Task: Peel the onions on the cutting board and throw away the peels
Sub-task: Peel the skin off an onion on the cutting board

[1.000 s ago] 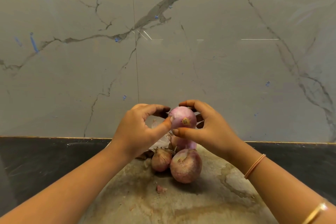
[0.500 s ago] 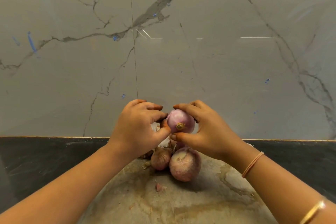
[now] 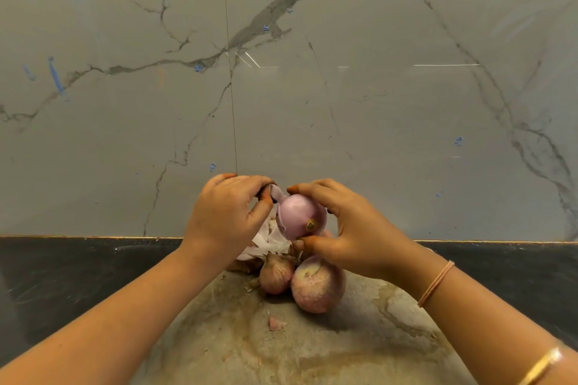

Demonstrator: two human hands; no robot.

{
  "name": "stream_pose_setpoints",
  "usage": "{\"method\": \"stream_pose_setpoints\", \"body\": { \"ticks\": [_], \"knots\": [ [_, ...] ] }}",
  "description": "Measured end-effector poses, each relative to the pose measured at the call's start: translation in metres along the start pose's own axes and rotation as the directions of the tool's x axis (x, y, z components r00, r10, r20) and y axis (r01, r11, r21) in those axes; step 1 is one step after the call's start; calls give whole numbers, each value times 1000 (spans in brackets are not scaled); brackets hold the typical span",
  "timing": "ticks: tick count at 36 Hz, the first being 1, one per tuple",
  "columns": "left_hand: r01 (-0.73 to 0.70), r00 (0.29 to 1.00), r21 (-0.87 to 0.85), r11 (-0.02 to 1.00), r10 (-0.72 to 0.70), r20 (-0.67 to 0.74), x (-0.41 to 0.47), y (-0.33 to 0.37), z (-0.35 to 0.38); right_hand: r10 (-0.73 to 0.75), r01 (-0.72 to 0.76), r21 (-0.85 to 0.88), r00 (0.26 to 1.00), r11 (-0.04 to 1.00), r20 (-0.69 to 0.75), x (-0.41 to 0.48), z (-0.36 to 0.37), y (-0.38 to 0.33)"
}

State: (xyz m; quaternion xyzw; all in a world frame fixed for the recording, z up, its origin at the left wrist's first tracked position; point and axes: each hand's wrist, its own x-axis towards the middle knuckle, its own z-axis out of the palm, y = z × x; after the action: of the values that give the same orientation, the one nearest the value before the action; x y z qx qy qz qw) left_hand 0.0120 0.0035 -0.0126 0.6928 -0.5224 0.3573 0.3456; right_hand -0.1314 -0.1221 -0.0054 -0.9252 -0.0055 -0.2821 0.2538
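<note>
Right hand [image 3: 353, 237] grips the peeled onion [image 3: 298, 216], held up above the far part of the cutting board [image 3: 312, 353]. The thumb is under it and the fingers are curled over the top. The onion's surface is smooth, glossy and pale purple, egg-shaped, with a brown root stub facing the camera.

Left hand [image 3: 225, 216]: thumb and forefinger pinch a strip of skin [image 3: 276, 194]. It is thin, papery and lilac, and joined to the onion's upper left end. The other fingers are curled in.

The cutting board is a round, stone-like slab, mottled tan-grey with darker stain patches. It lies on the dark, faintly glossy tabletop [image 3: 62, 275], reaching toward its near edge.

On the board's far part, below the hands:
- small onion [image 3: 275, 275], with dry brown-pink skin and a wispy top
- large onion [image 3: 316, 287], touching it on the right, round, with a dull pink skin and a pale patch on top
- loose peels [image 3: 269, 242], white and crinkled, heaped behind the small onion
- a pink peel scrap [image 3: 276, 323], lying alone nearer the camera

The wall [image 3: 344, 103] behind the tabletop's far edge is grey marble-look slab with dark veins.

The right wrist wears a thin band [image 3: 436, 283]. A gold bangle [image 3: 541, 366] sits further up the forearm.
</note>
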Motion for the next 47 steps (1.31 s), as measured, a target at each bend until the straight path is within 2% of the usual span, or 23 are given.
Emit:
{"method": "stream_pose_setpoints", "body": {
  "ticks": [5,15,21,26,31,36,39,42,47],
  "knots": [
    [162,986,14,987,-163,41,-1,-3,-1,-12,12,7,1000,1000,23,0,0,1],
    [363,925,121,924,-373,72,0,-6,-2,22,-20,95,999,995,-26,-1,-1,1],
    [397,900,175,901,-420,115,0,-4,-3,84,-70,291,996,954,-34,-1,0,2],
    [407,885,235,883,-444,136,0,-6,-3,126,-114,506,992,855,11,-1,-1,1],
    [433,851,331,838,-501,156,1,-15,-4,167,-121,622,986,774,-16,-2,-7,2],
    [442,843,267,856,-498,203,3,-8,-9,199,-139,606,979,783,-34,0,-6,3],
    [380,885,154,912,-407,225,2,-3,-8,201,-150,515,979,844,-45,1,-3,4],
    [298,935,66,952,-305,181,1,1,-8,189,-139,431,979,892,-75,1,-1,5],
    [183,979,-166,969,-164,119,-1,10,-8,172,-117,326,975,938,-144,0,-1,6]
  ]
}}
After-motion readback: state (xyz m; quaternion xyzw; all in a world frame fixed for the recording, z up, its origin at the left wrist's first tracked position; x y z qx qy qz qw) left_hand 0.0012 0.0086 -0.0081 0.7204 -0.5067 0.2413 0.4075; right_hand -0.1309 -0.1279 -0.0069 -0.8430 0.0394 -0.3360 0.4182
